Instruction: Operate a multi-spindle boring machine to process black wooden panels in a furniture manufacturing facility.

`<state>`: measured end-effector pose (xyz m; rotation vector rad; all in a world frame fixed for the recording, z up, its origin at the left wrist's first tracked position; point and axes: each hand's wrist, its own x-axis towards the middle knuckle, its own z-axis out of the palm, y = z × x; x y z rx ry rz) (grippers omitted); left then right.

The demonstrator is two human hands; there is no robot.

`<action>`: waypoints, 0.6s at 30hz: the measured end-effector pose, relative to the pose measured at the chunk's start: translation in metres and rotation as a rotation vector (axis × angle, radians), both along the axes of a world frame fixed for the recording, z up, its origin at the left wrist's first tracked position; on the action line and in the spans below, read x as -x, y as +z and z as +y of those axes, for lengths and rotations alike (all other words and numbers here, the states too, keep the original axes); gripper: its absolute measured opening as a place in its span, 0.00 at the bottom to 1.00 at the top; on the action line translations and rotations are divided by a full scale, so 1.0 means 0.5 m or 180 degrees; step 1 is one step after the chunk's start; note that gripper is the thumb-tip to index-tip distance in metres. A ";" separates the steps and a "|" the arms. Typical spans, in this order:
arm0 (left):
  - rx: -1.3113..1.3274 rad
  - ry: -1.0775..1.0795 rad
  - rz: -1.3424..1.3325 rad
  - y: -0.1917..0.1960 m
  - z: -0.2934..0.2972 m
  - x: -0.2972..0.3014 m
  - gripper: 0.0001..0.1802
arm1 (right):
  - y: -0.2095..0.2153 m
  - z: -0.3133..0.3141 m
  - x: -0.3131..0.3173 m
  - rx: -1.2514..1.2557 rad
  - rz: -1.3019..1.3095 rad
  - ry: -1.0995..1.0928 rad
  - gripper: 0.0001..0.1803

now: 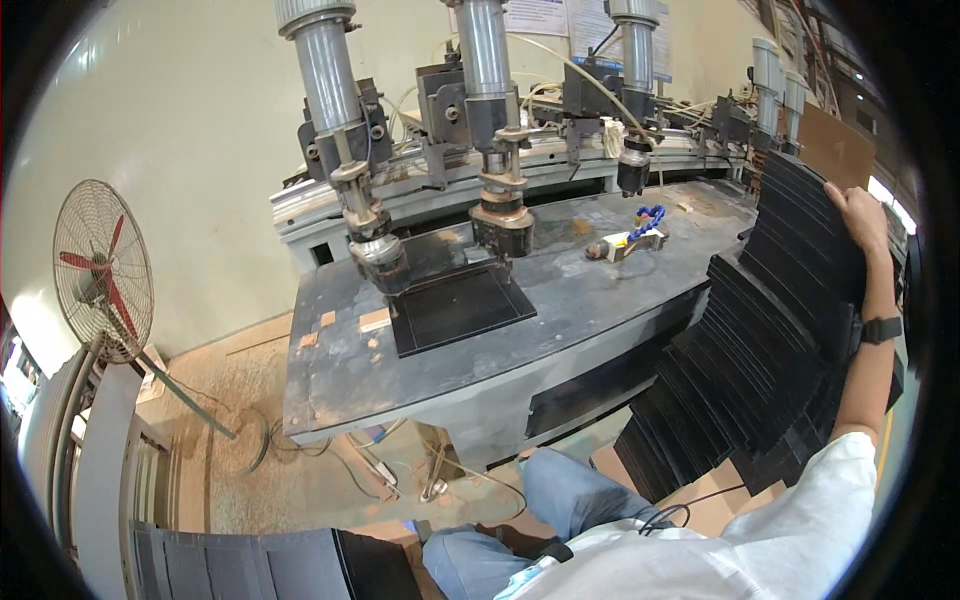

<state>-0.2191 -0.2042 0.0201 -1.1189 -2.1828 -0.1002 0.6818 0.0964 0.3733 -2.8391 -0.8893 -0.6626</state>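
My right hand reaches far out to the right, its fingers closed over the upper edge of a black panel. That panel belongs to a tall, uneven stack of thin black panels leaning beside the machine table. My left hand is out of view. In front of me, one flat black panel with a thin border line lies on the grey machine table. Two vertical drill-like spindle heads stand over its far edge; whether they touch it I cannot tell.
A blue coiled air hose lies with a small fitting on the table. Wood scraps sit near the table's left end. A caged fan stands at left. More dark panels are stacked by my left knee. Cables trail across the dusty floor.
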 end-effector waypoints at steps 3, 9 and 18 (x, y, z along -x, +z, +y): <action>-0.0459 -0.1431 -0.0576 0.018 0.349 -0.116 0.32 | -0.078 0.020 -0.009 -0.0377 -0.1725 0.1055 0.25; 0.0056 -0.4160 -0.1396 0.021 0.888 -0.604 0.27 | -0.116 0.066 0.208 -0.0910 -0.2061 0.2624 0.18; 0.0473 -0.2968 -0.1528 -0.094 1.108 -0.802 0.49 | -0.343 0.367 0.466 -0.0712 -0.0765 0.5241 0.18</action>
